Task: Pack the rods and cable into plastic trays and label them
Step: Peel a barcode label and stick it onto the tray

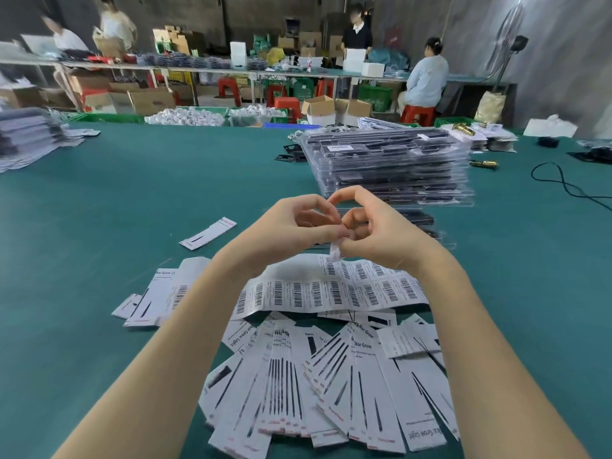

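While both hands are up over the green tabletop [99, 210], I see them meeting at the fingertips on one small barcode sticker [335, 250]. Left hand [298, 223]: thumb and fingers curled, pinching the sticker's upper edge. Right hand [374, 226]: index arched over, thumb and fingers pinching the same sticker from the other side. Sticker hangs down between them, just above the label sheet [331, 289].

That sheet is a long white strip of barcode labels, lying flat under the wrists and running left to right. Whether the sticker is fully off it or still touching its top edge, I cannot tell.

Nearer me: a fanned heap of white printed insert cards [331, 376], overlapping and spread between both forearms. A few more cards [159, 293] sit just left of the left forearm. One single card [208, 233] lies apart, further left and up.

Behind the hands: a tall stack of clear plastic trays [390, 167], dark contents inside, a barcode label visible on the top one. Contents are too small to make out as rods or cable.

Far right on the tabletop: a loose black cable [563, 183] and a brass-coloured part [483, 164]. Left edge: a grey pile [26, 134], blurred.

Background: other people at a long bench [198, 66], with boxes and red stools.
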